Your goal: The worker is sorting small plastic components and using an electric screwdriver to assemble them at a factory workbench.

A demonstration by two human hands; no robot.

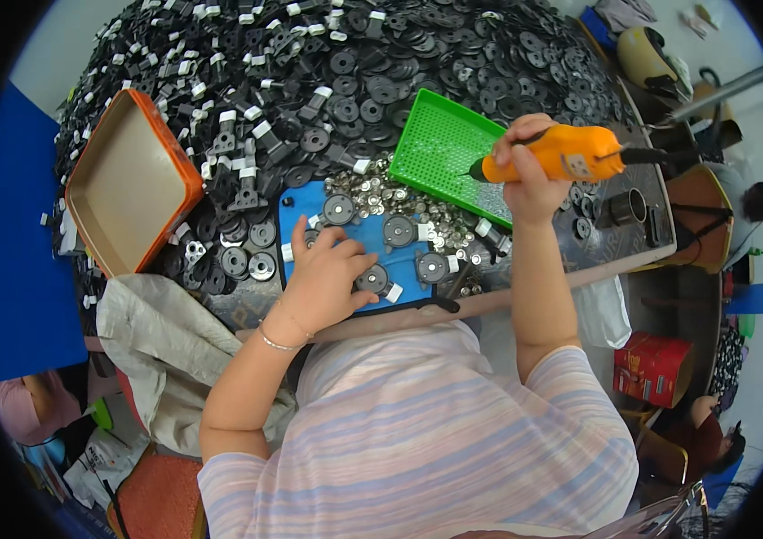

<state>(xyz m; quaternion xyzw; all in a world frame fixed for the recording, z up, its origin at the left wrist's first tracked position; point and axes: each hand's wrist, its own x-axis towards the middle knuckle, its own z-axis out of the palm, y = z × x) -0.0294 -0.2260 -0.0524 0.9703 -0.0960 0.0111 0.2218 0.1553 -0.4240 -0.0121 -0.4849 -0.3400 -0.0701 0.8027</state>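
My right hand (532,175) is wrapped round an orange electric screwdriver (584,151), its dark tip pointing left over a green perforated tray (435,126). Tiny shiny pieces, too small to name, are scattered in that tray. On a blue mat (368,235) lie several round black pulley-like parts with white tabs, one of them a disc (399,231) right of the mat's middle. My left hand (323,274) rests over the mat's left side with its fingers spread. Its thumb and fingertips are by a lower disc (371,278), and another disc is partly hidden behind the fingers.
A big heap of black discs and white-tipped black parts (247,81) covers the table's far side. Small metal pieces (381,199) are piled beyond the mat. An orange-rimmed tray (134,184) leans at left, above a pale cloth (152,350). Other people sit at the edges.
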